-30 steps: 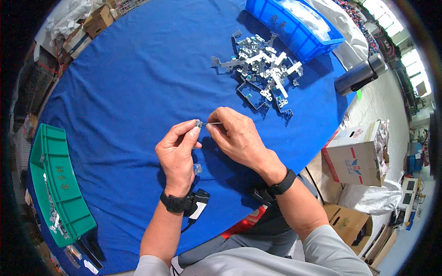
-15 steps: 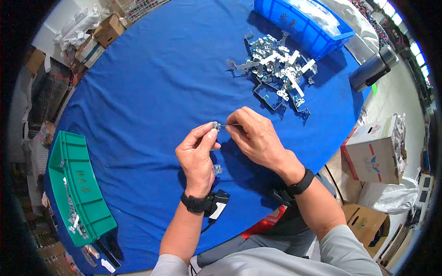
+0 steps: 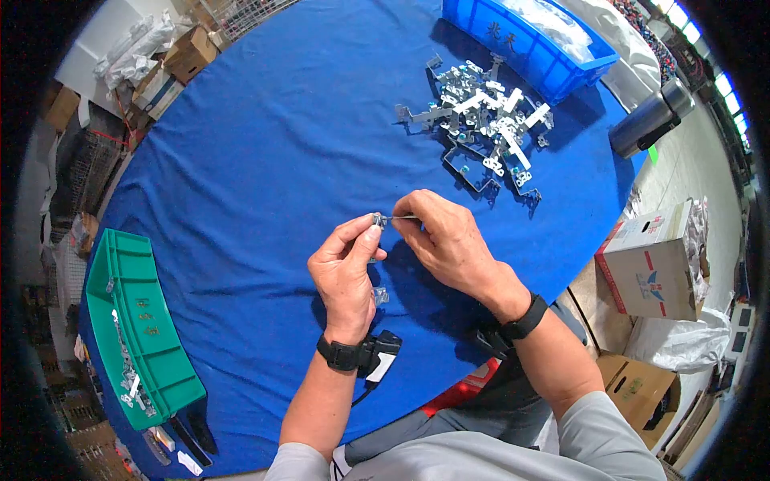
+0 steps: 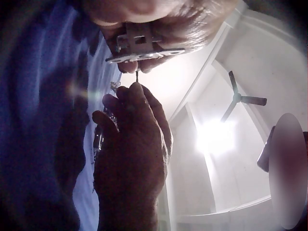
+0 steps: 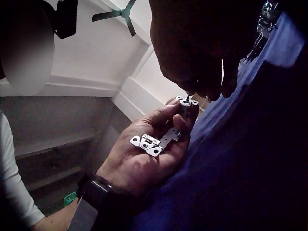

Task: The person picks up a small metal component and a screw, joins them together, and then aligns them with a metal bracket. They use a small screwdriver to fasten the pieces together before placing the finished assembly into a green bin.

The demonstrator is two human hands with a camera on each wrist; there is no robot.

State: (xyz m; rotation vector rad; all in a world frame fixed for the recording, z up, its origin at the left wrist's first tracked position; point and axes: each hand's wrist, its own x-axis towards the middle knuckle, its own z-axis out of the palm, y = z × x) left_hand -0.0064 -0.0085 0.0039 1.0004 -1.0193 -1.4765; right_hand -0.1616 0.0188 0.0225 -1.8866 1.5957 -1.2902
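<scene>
- The left hand (image 3: 345,280) has its fingers curled and its thumb pressed in, pinching a small metal bracket (image 3: 379,220) at the fingertips.
- In the right wrist view, a flat metal plate (image 5: 148,145) with holes lies against the left palm; whether it is one piece with the bracket is hard to tell.
- The right hand (image 3: 449,244) has its fingers bent and pinches a thin metal rod (image 3: 389,218), whose tip meets the bracket between the two hands.
- Both hands are above a blue cloth (image 3: 265,168) that covers the table.
- Beyond the right hand, a loose pile of metal parts (image 3: 489,116) lies on the cloth, some bright, some dark.
- A blue bin (image 3: 517,56) stands just beside the pile, with clear plastic in it.
- A metal flask (image 3: 646,124) is near the cloth's edge, on the person's right.
- On the person's left sits a green bin (image 3: 156,321) with small metal pieces along its inside.
- A white carton (image 3: 646,264) and a brown box (image 3: 634,385) are past the table edge, on the right.
- Each wrist wears a black band.
</scene>
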